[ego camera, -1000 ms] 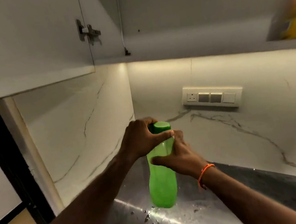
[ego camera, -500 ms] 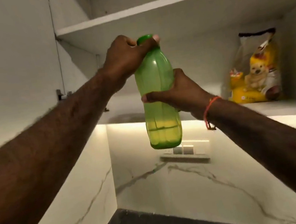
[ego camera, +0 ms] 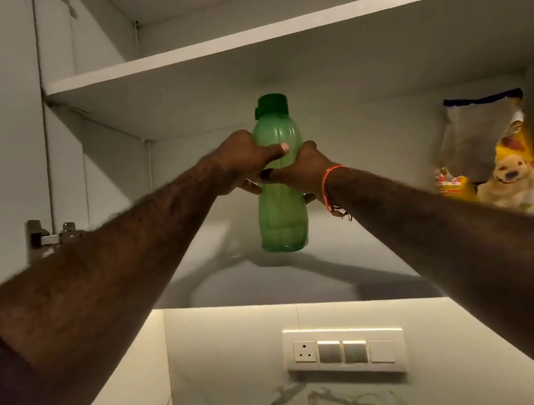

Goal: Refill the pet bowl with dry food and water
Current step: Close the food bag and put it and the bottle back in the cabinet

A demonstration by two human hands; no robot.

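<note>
Cabinet: open wall cupboard (ego camera: 40,132) fills the upper frame; its lower compartment is roomy at centre, bounded by the shelf board (ego camera: 268,34) above and the side wall at left.
Arms: both forearms reach up from the lower corners and meet at mid-frame.
Food bag: dog food bag (ego camera: 495,161) stands at the right edge, well apart from the bottle.
Bottle: green bottle (ego camera: 284,220) upright, cap on, centre frame; whether its base touches the cupboard floor I cannot tell.
Left hand: left hand (ego camera: 242,164) wrapped round the bottle's upper body, fingers pressed on it.
Right hand: right hand (ego camera: 302,169) clasping the bottle's waist from the right.
Progress: no bowl in view, so filling cannot be confirmed; the bottle being shelved suggests water is done, food perhaps pending.
Clearance: cap sits close under the shelf board; the switch plate (ego camera: 345,350) is below, out of the way.
</note>
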